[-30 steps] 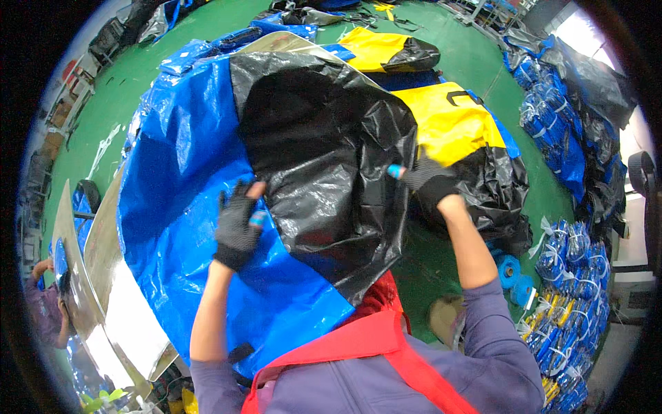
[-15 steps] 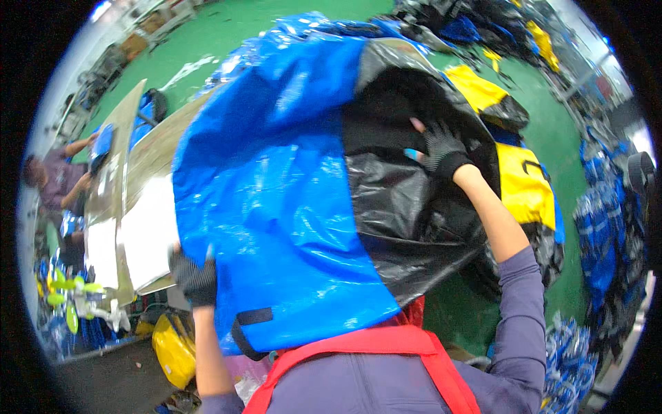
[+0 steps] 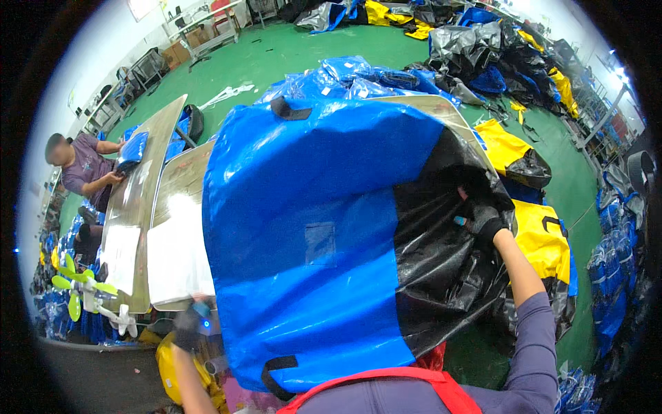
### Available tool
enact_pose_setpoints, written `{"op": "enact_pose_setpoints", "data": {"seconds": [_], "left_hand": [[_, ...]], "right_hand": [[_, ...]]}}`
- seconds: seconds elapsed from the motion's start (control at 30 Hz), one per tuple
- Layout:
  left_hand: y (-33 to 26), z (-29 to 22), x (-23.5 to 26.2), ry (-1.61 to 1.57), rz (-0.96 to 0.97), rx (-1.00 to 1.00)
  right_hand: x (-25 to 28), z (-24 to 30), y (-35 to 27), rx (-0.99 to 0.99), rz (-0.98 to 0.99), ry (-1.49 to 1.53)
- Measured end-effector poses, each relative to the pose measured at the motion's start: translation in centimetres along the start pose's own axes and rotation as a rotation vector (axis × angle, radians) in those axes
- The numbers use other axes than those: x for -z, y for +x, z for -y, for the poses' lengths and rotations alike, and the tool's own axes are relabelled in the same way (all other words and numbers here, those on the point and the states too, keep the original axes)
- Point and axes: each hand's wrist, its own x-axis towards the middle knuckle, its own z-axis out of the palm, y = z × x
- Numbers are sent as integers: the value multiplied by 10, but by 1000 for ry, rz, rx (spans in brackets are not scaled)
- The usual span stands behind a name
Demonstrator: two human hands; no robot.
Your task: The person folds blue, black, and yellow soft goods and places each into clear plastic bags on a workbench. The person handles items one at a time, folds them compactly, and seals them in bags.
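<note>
a: bag (image 3: 310,241), big blue and black one, spread over the steel table (image 3: 172,186) at centre, open end toward 3 o'clock, black strap tab (image 3: 289,108) at 12.

b: hands?

a: both gloved. right hand (image 3: 483,217) at 3 o'clock, closed on the black rim of the bag. left hand (image 3: 189,324) at 7 o'clock, low beside the bag's near corner, blurred; cannot tell whether it grips the edge or only touches it.

b: surroundings?

a: another person (image 3: 79,165) at 9 o'clock, seated at the far end of the table with a small blue piece. green fan (image 3: 79,290) at 8. yellow and black bags (image 3: 531,221) on the green floor at 3, more heaps at 1.

b: risks, as you judge it?

a: slick sheet, large and loose. if only one hand truly holds it, the weight hanging off the near edge could drag it off the table. it also covers the view of the table, so a snag on a corner would go unseen, and a hard pull could tear the black film.
</note>
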Motion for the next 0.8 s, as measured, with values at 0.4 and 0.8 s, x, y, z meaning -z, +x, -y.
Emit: {"op": "enact_pose_setpoints", "data": {"seconds": [0.4, 0.8], "left_hand": [[292, -219, -95, 32, 437, -492], [234, -210, -145, 474, -942, -772]], "right_hand": [[55, 46, 21, -271, 246, -189], [9, 32, 65, -32, -276, -27]]}}
